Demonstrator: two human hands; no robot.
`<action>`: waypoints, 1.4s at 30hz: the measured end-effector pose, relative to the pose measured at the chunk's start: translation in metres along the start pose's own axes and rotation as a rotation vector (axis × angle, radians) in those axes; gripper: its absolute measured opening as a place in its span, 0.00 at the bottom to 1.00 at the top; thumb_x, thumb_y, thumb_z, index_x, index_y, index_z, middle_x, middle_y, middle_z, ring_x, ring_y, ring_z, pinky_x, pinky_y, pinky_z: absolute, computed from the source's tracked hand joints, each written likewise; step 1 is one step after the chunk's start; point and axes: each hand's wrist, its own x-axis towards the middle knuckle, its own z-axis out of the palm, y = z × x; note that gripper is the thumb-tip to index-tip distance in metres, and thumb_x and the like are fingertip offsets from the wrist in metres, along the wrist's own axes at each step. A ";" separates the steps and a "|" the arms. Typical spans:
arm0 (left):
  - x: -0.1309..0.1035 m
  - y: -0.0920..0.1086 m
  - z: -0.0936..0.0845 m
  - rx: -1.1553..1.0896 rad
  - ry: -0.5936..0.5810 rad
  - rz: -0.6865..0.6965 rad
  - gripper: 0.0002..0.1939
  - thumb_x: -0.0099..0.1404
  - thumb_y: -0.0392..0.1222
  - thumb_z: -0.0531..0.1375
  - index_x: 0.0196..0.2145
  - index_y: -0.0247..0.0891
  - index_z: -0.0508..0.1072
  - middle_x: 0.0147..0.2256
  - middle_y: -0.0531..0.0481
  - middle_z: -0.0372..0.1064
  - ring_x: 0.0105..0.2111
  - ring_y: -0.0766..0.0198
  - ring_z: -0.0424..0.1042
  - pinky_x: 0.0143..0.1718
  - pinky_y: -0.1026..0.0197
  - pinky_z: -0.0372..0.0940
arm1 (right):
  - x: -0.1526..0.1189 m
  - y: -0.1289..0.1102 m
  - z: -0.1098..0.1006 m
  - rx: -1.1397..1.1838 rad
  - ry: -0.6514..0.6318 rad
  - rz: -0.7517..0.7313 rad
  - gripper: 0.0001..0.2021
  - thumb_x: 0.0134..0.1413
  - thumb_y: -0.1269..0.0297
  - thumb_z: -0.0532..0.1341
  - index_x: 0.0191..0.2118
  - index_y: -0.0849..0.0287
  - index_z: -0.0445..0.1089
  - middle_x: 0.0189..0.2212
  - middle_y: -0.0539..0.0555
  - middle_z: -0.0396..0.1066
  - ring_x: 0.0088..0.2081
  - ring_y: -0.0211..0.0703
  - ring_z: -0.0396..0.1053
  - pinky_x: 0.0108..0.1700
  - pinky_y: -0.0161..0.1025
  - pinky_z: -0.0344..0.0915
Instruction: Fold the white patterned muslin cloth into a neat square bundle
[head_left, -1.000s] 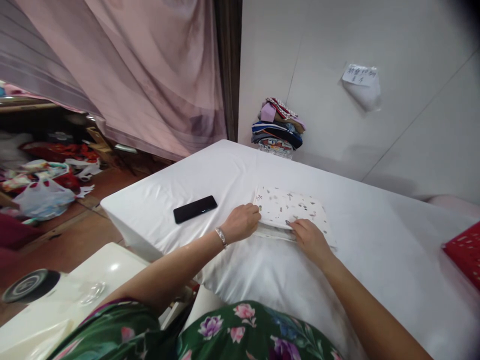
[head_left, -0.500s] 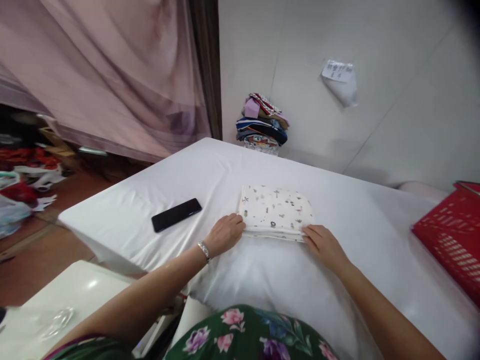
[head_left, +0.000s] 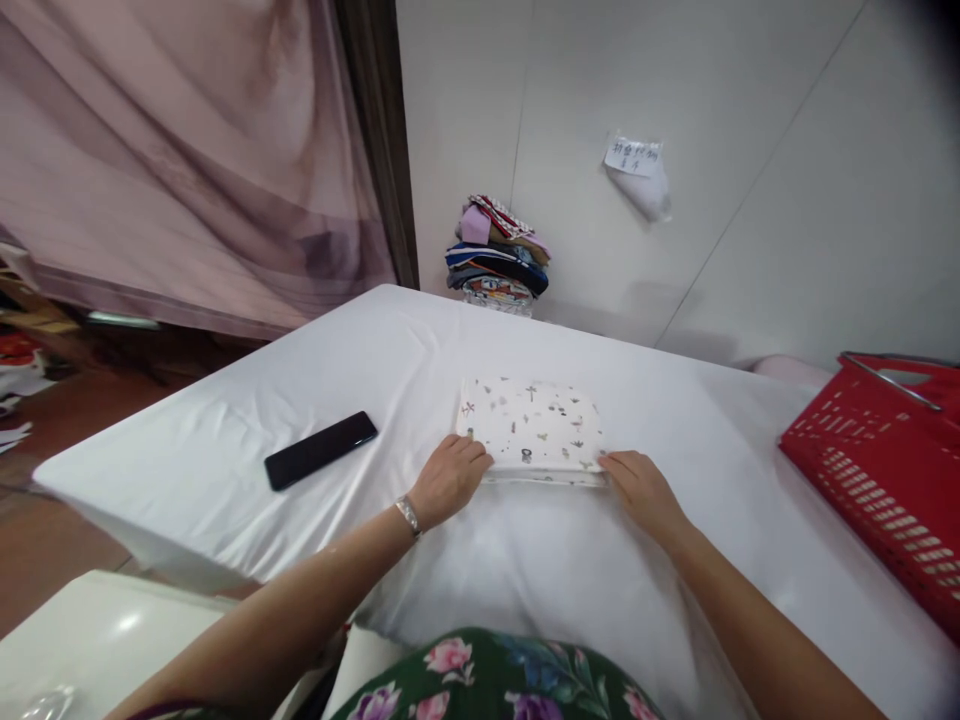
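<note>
A folded white cloth (head_left: 536, 420) with small printed figures lies flat on the white-covered table (head_left: 660, 440). Its near side shows stacked folded layers. My left hand (head_left: 450, 478) grips the near edge by the left corner, fingers together over the fabric and the thumb hidden. At the near right corner, my right hand (head_left: 643, 490) pinches the layers with its fingertips. A black phone (head_left: 321, 450) rests on the table to the left of my left hand.
A stack of folded fabrics (head_left: 499, 255) stands past the table's far edge by the wall. On the right is a red plastic basket (head_left: 885, 460) with a metal handle. A pink curtain (head_left: 225, 150) hangs at the far left; a white surface (head_left: 112, 630) sits lower left.
The view has turned slightly right, so everything appears further left. My left hand has slid a little rightward along the cloth's near edge. The right hand keeps its hold at the corner.
</note>
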 end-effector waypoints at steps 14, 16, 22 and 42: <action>-0.022 -0.003 -0.002 -0.130 0.010 -0.047 0.10 0.65 0.35 0.49 0.38 0.38 0.70 0.33 0.47 0.66 0.35 0.62 0.63 0.36 0.58 0.58 | -0.021 -0.010 -0.001 0.061 -0.027 0.010 0.17 0.53 0.74 0.48 0.44 0.57 0.69 0.40 0.57 0.69 0.41 0.44 0.66 0.41 0.42 0.64; -0.018 -0.003 -0.009 -0.187 0.019 -0.074 0.10 0.65 0.41 0.50 0.35 0.38 0.70 0.32 0.48 0.67 0.34 0.62 0.64 0.36 0.58 0.59 | -0.017 -0.011 -0.005 0.064 -0.052 0.025 0.15 0.54 0.71 0.50 0.43 0.56 0.69 0.40 0.57 0.69 0.41 0.45 0.67 0.42 0.44 0.65; 0.028 -0.006 -0.002 -0.255 0.141 -0.215 0.12 0.65 0.44 0.50 0.40 0.39 0.70 0.43 0.45 0.67 0.45 0.60 0.65 0.47 0.54 0.60 | 0.039 -0.030 -0.010 0.209 -0.008 0.148 0.15 0.57 0.58 0.50 0.43 0.55 0.70 0.47 0.57 0.67 0.48 0.48 0.64 0.49 0.48 0.63; 0.061 -0.102 0.031 -0.709 0.084 -1.110 0.12 0.59 0.46 0.54 0.27 0.36 0.71 0.27 0.49 0.72 0.29 0.63 0.70 0.29 0.64 0.61 | 0.103 -0.031 0.037 0.390 -0.202 0.309 0.22 0.57 0.52 0.47 0.53 0.55 0.64 0.58 0.55 0.55 0.59 0.49 0.52 0.49 0.47 0.64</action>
